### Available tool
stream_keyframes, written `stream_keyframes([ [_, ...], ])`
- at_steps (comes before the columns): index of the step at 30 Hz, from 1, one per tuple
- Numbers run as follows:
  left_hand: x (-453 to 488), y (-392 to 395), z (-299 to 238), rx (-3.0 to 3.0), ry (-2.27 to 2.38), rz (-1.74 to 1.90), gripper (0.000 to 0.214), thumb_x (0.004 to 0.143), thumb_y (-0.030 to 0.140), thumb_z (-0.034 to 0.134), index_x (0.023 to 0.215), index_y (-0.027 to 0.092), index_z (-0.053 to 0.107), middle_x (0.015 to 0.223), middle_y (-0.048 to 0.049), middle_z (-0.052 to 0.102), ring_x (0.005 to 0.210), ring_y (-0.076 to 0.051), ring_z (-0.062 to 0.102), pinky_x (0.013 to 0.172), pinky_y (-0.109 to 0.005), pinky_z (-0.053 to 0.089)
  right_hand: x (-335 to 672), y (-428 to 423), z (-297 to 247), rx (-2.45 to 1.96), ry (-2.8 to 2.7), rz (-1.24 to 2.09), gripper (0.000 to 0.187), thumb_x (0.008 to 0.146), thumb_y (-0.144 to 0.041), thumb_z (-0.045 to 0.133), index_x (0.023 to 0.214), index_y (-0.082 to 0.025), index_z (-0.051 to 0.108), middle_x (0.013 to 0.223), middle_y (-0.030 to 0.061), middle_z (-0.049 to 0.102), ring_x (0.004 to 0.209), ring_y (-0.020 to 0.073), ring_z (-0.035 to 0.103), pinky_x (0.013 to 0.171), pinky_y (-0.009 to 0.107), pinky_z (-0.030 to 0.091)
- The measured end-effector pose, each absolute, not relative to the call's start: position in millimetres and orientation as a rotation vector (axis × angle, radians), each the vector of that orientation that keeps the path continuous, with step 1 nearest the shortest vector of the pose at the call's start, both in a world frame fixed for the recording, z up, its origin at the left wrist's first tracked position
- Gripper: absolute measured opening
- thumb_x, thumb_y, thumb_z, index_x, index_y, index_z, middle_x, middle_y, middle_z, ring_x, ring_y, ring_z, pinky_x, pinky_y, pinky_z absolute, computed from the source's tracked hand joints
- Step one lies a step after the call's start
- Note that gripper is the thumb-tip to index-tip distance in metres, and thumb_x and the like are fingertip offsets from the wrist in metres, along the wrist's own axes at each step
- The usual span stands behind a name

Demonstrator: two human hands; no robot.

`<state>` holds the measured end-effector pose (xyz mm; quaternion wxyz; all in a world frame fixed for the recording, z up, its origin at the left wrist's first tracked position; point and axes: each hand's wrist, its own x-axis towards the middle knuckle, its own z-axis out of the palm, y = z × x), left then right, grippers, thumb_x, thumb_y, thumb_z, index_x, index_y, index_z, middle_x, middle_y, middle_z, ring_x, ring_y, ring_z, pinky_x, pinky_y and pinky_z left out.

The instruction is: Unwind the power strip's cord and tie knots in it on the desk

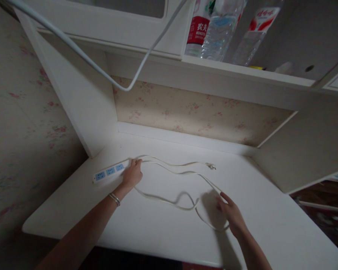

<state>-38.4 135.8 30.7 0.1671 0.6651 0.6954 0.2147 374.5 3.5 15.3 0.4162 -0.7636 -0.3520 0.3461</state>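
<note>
A white power strip (pixel 108 172) with blue sockets lies on the white desk (pixel 163 228) at the left. Its white cord (pixel 180 173) loops across the desk and ends in a plug (pixel 211 166). My left hand (pixel 132 174), a bracelet on its wrist, is closed over the strip's right end where the cord leaves it. My right hand (pixel 231 213) rests with fingers stretched out on the cord's nearer loop at the right.
A shelf (pixel 242 69) above the desk holds plastic water bottles (pixel 219 30). A thick white cable (pixel 101 69) hangs in front of the upper cabinet. Floral wallpaper (pixel 197 112) backs the desk; a white side panel (pixel 307 150) stands at the right.
</note>
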Motion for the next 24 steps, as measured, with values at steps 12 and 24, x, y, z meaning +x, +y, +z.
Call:
stream_keyframes([
  [12,-63,131,24,2.295,2.181,0.165,0.056,0.084,0.006,0.036,0.136,0.025,0.04,0.137,-0.0118,0.04,0.082,-0.018,0.066,0.07,-0.032,0.054,473,1,0,-2.112,-2.09,0.104,0.039,0.09,-0.034,0.037,0.107,-0.017,0.068,0.114,0.0123,0.068,0.104,0.0253,0.064,0.095,0.039,0.047],
  [24,-63,129,22,2.409,2.21,0.144,0.046,0.088,0.008,0.031,0.129,0.018,0.048,0.13,-0.0151,0.045,0.075,-0.018,0.064,0.063,-0.032,0.053,467,32,5,-2.075,-2.107,0.131,0.038,0.088,-0.025,0.039,0.115,-0.015,0.064,0.117,0.0126,0.066,0.107,0.0246,0.062,0.096,0.039,0.046],
])
